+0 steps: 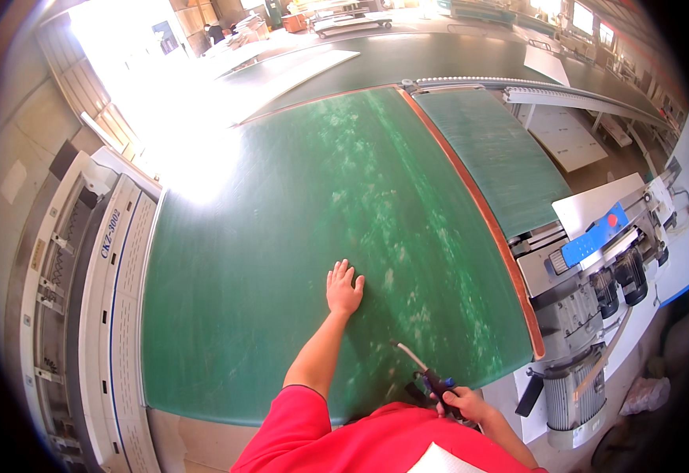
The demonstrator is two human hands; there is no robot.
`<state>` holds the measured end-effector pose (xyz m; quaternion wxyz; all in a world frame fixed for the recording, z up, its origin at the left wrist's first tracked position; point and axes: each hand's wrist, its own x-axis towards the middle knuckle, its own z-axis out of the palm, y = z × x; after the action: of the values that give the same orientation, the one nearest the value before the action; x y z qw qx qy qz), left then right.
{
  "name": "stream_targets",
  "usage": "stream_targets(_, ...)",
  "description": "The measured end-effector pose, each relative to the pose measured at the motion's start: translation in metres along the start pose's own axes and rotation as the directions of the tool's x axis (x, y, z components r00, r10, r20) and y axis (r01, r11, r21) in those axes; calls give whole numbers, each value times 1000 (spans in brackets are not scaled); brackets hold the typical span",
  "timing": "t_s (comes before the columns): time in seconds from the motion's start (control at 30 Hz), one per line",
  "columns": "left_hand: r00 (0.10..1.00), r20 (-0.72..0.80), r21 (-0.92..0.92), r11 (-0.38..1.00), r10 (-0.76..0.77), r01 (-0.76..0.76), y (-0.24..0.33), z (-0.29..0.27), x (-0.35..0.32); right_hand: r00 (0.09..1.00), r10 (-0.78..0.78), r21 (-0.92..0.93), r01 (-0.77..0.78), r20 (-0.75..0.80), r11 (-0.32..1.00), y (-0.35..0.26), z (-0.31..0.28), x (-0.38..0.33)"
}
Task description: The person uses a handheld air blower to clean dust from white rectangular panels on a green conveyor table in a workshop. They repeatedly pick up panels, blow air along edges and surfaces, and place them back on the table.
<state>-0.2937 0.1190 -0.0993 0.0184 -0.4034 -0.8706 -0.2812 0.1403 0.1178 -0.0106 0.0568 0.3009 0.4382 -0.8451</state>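
My left hand (345, 290) lies palm down on a broad green surface (234, 292), its fingers stretched out and holding nothing. Pale, dusty streaks mark the green around and beyond it. Low at the right, close to my body and above the near edge, my right hand (466, 404) grips an air blow gun (437, 383). The gun is dark with a blue part, and its long thin nozzle points up and left over the green surface. Its trigger and some of my right fingers cannot be made out clearly.
A reddish-brown strip (470, 181) edges the green surface on the right. Past it stand a second green panel (494, 150) and a machine with motors (577, 398) and a blue control panel (595, 235). A long white machine housing (120, 315) borders the left side.
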Motion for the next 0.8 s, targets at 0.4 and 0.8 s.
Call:
stream_targets(0.4, 997, 0, 21, 997, 77, -77, 19, 7, -14, 997, -28, -20, 27, -66, 999, 12, 0, 9)
stream_targets(0.8, 986, 8, 44, 985, 166, -167, 27, 7, -4, 928, -236, -15, 242, -289, 970, -24, -13, 0)
